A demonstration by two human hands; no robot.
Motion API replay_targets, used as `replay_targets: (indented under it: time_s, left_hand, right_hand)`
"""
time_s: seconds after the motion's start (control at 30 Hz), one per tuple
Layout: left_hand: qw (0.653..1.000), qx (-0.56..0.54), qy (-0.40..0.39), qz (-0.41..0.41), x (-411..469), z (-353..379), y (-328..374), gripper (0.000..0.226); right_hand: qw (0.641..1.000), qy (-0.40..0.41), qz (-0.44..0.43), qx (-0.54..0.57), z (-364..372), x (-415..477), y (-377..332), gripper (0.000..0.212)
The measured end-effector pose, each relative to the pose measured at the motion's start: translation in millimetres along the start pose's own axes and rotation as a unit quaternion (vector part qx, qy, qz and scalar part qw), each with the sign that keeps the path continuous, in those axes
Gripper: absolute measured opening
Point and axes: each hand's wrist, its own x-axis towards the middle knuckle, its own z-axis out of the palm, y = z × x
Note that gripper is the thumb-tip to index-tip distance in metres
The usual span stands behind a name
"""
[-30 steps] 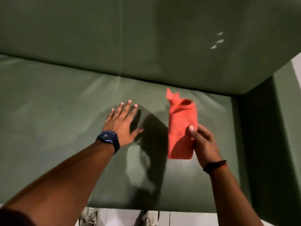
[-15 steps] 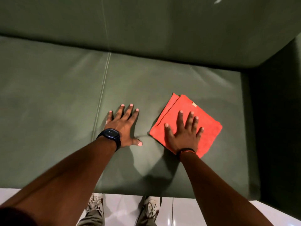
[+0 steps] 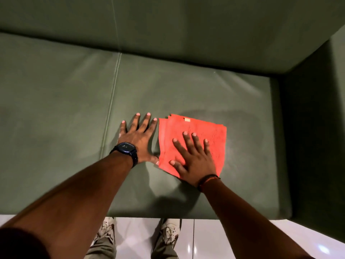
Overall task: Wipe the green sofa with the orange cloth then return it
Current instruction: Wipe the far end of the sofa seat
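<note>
The folded orange cloth (image 3: 209,131) lies flat on the right seat cushion of the green sofa (image 3: 196,90). My right hand (image 3: 192,157) presses flat on the cloth with its fingers spread, covering the cloth's near half. My left hand (image 3: 138,137), wearing a dark watch, rests palm down on the bare cushion just left of the cloth, fingers apart; its thumb tip touches the cloth's left edge.
The sofa backrest (image 3: 168,25) rises behind and the right armrest (image 3: 313,128) walls in the seat on the right. A seam (image 3: 112,94) divides the two cushions. The shiny white tiled floor (image 3: 205,238) and my shoes (image 3: 168,232) show below the seat's front edge.
One second ago my right hand held the cloth hanging above the seat; it then laid it flat and now presses it, shifted left next to my left hand.
</note>
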Motion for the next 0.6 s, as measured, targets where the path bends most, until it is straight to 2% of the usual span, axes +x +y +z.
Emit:
replay_targets:
  time_s: [0.03,0.07,0.17,0.2,0.3,0.37,0.4,0.5,0.53,0.6]
  left_hand:
    - [1.0,-0.001,0.0,0.001,-1,0,1,0.141]
    - [1.0,-0.002,0.002,0.001,-2,1,2,0.141]
    - [1.0,-0.004,0.01,0.001,-3,3,2,0.139]
    - [1.0,-0.006,0.013,0.002,-3,4,0,0.139]
    - [0.999,-0.011,0.032,0.008,-3,10,-2,0.136]
    - [0.999,-0.009,0.043,0.012,-5,13,-3,0.134]
    - [0.999,-0.008,0.045,0.012,-6,15,-4,0.133]
    - [0.999,-0.01,0.048,0.011,-7,19,-4,0.129]
    - [0.999,-0.011,0.046,0.011,-7,19,-4,0.129]
    - [0.999,-0.014,0.047,0.009,-7,19,-4,0.129]
  right_hand:
    - [1.0,0.004,0.002,-0.001,-2,-2,8,0.068]
    - [0.999,0.008,0.042,0.007,-2,-2,15,0.068]
    - [0.966,0.018,0.25,0.067,-1,6,5,0.07]
    - [0.963,0.018,0.259,0.074,0,9,-8,0.071]
    - [0.993,0.003,0.113,0.036,6,6,-28,0.068]
    - [0.998,0.001,0.068,0.018,2,3,-12,0.067]
    - [0.996,0.006,0.084,0.018,1,4,-1,0.067]
    - [0.967,0.018,0.246,0.068,-2,13,8,0.068]
    - [0.959,0.018,0.273,0.08,-1,16,0,0.069]
    - [0.973,0.012,0.22,0.068,0,14,-20,0.07]
